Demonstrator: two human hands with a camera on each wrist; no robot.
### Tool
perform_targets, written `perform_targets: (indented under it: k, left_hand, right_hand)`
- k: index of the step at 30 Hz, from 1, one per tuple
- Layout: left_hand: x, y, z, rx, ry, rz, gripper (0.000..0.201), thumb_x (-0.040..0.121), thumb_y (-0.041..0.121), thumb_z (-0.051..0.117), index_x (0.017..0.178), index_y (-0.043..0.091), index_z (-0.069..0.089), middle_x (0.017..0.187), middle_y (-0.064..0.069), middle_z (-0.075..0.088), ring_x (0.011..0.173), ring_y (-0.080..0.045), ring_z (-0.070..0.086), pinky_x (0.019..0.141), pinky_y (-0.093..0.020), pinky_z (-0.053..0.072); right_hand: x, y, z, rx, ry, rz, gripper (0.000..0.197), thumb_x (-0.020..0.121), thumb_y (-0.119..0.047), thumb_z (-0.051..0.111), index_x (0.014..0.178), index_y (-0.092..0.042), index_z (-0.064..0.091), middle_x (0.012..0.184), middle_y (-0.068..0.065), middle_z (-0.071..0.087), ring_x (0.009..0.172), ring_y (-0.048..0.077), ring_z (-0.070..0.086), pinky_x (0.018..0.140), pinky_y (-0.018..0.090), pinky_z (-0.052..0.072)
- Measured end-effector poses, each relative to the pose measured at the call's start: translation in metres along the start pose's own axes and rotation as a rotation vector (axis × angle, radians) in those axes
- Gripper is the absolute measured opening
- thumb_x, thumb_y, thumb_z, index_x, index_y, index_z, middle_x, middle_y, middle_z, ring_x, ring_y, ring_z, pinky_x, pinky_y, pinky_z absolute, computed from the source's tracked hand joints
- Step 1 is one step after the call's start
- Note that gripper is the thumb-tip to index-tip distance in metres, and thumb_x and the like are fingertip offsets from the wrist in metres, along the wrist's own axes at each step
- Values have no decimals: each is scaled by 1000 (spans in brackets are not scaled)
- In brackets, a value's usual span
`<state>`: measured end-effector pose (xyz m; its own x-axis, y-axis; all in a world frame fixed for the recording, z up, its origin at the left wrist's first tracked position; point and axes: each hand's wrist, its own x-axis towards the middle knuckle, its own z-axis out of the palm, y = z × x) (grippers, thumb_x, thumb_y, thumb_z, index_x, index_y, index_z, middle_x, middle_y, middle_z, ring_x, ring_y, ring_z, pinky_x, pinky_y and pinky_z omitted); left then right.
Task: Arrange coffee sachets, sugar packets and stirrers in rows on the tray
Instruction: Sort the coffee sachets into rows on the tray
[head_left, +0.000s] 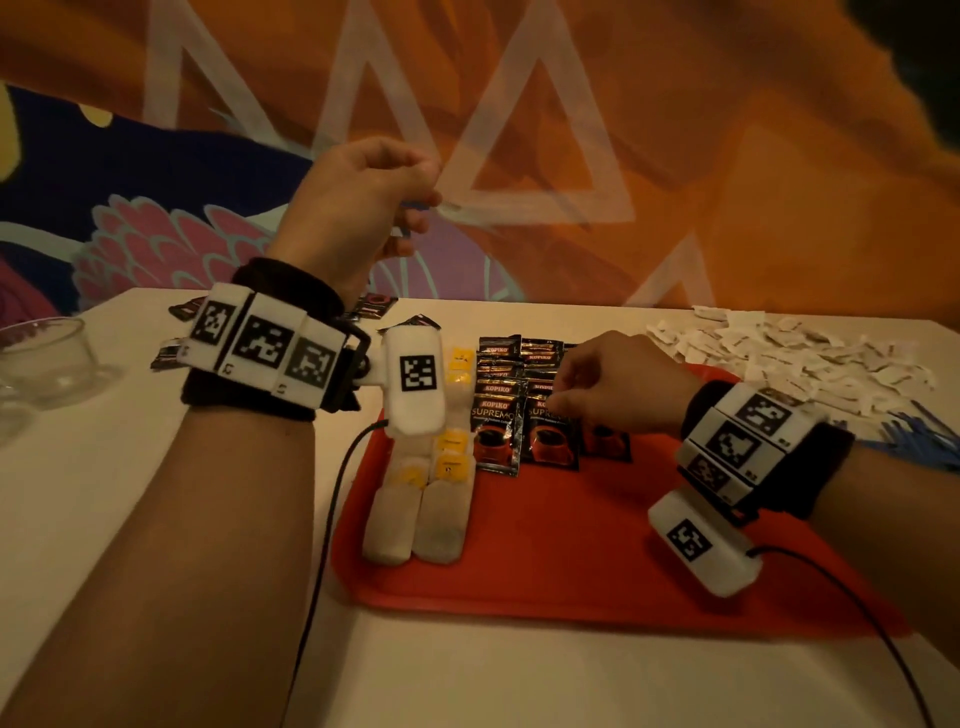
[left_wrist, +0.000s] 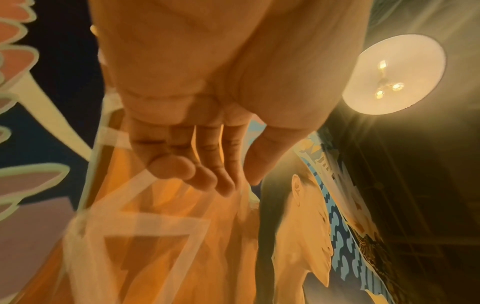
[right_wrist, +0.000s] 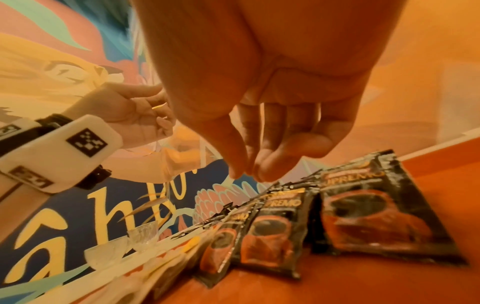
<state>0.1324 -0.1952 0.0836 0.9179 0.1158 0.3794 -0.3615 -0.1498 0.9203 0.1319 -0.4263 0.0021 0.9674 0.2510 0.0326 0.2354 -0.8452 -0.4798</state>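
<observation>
Right hand (head_left: 613, 387) low over the red tray (head_left: 571, 561), fingertips (right_wrist: 262, 170) bunched and curled down just above the black coffee sachets (head_left: 524, 410); pinching an edge or only touching, cannot tell. Sachets overlapped in rows across the tray's middle. Left hand (head_left: 358, 208) raised well above the table (head_left: 156, 519), fingers (left_wrist: 205, 164) loosely curled; any hold unclear. Tea bags (head_left: 415, 509) in two columns beside the sachets. Sugar packets (head_left: 789, 353) heaped at far right, blue stirrers (head_left: 919, 436) near them. Glass cup (head_left: 47, 358) at left.
</observation>
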Motion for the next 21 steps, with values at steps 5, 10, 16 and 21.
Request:
perform_targets:
  k: [5, 10, 16, 21]
  left_hand:
    - [-4, 2, -42, 397, -29, -51, 19, 100, 21, 54, 115, 19, 66, 101, 3, 67, 85, -10, 64, 70, -24, 51]
    - [22, -25, -95, 1155, -138, -273, 17, 103, 26, 50, 108, 17, 63, 122, -12, 63, 104, -25, 61, 85, -35, 50]
    - [55, -93, -149, 1459, -201, -579, 58, 97, 48, 56, 140, 10, 49, 139, -14, 54, 125, -31, 52, 105, -39, 40]
    - [91, -131, -168, 1455, -286, -609, 83, 83, 67, 63, 150, 26, 36, 147, -2, 49, 132, -27, 47, 112, -40, 33]
  right_hand:
    - [3, -19, 8, -29, -42, -134, 7, 87, -36, 72, 86, -29, 74, 80, -11, 66, 70, -1, 58, 53, 14, 38]
    - [11, -32, 11, -45, -70, -216, 8, 88, -39, 69, 89, -31, 72, 74, -14, 63, 60, -2, 55, 47, 9, 34]
    - [20, -39, 9, -67, -103, -297, 10, 87, -42, 69, 90, -33, 73, 75, -14, 65, 53, -7, 55, 44, 6, 33]
    - [27, -41, 9, -27, -161, -345, 8, 87, -45, 68, 89, -37, 69, 76, -13, 68, 67, -10, 60, 54, 12, 42]
